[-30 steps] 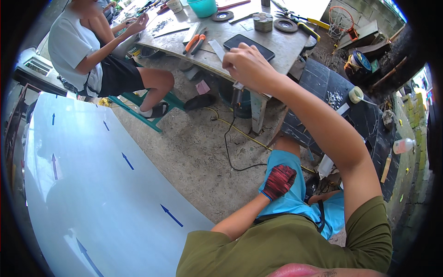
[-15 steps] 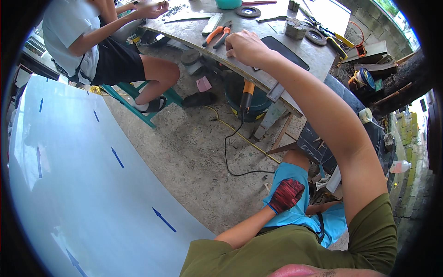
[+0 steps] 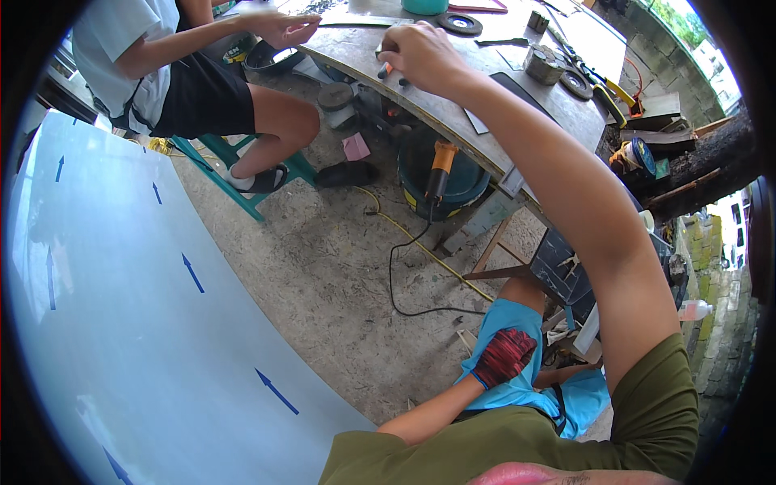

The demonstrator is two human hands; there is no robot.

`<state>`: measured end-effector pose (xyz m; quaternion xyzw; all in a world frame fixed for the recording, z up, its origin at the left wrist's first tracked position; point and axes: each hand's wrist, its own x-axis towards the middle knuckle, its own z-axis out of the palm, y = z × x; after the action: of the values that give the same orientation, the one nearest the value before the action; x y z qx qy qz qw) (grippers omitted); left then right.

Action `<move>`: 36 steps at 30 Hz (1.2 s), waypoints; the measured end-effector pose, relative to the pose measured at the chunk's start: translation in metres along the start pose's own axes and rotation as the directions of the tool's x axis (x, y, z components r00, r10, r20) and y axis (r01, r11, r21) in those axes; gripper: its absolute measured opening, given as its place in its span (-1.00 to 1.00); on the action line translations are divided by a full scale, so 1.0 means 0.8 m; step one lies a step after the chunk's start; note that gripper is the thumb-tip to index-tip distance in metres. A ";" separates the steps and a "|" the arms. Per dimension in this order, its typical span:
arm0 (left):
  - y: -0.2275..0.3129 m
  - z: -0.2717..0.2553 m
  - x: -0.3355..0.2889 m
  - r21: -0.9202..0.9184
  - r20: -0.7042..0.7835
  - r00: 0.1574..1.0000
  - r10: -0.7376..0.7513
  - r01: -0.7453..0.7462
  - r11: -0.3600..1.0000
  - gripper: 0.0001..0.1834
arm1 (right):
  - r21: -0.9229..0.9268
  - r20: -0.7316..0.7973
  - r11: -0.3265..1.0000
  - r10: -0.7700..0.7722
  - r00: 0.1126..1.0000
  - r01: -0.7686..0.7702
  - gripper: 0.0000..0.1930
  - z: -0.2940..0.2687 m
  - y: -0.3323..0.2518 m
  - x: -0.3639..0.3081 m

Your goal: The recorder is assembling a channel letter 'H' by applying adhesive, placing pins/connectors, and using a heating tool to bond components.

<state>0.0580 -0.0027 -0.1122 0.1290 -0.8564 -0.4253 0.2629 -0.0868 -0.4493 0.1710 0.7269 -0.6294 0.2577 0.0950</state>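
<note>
pliers [image 3: 385, 70]: near the front edge of the worktable [image 3: 453, 105], partly hidden by your right hand [image 3: 422, 61]; two handle ends show, orange running into dark tips, set slightly apart; the head is out of sight.
your right hand: bare, knuckles up, fingers bent down over the pliers; whether they pinch anything, i cannot tell.
your left hand [image 3: 505, 356]: in a red-and-black knit glove, fingers curled, resting on your blue shorts [image 3: 517, 319]; whether it is fully closed, i cannot tell.
grinding disc [image 3: 462, 24]: round, dark, flat on the worktable beyond your right hand.
black phone [image 3: 521, 90]: flat on the worktable, partly behind your forearm.
</note>
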 end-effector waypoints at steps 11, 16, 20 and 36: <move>-0.003 0.008 -0.005 -0.039 0.051 0.993 -0.104 0.106 0.994 -0.70 | -0.229 0.025 0.966 0.132 0.991 -0.123 -0.75 0.062 -0.021 0.058; -0.004 0.008 -0.006 -0.011 0.002 0.998 -0.061 0.061 0.998 -0.70 | -0.103 0.015 0.971 0.221 0.975 -0.218 -0.79 0.040 -0.018 0.061; 0.000 -0.004 -0.001 -0.021 -0.117 0.993 0.004 -0.007 1.000 -0.77 | -0.081 -0.060 0.981 0.172 0.983 -0.177 -0.71 -0.014 -0.007 0.058; 0.005 -0.005 0.005 0.021 -0.044 0.999 -0.025 0.026 0.999 -0.79 | 0.374 0.105 0.925 -0.122 0.987 0.075 -0.68 -0.220 -0.120 -0.329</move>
<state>0.0568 -0.0047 -0.1055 0.1519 -0.8534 -0.4162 0.2747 -0.0590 -0.1216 0.2086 0.7773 -0.5374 0.3197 -0.0701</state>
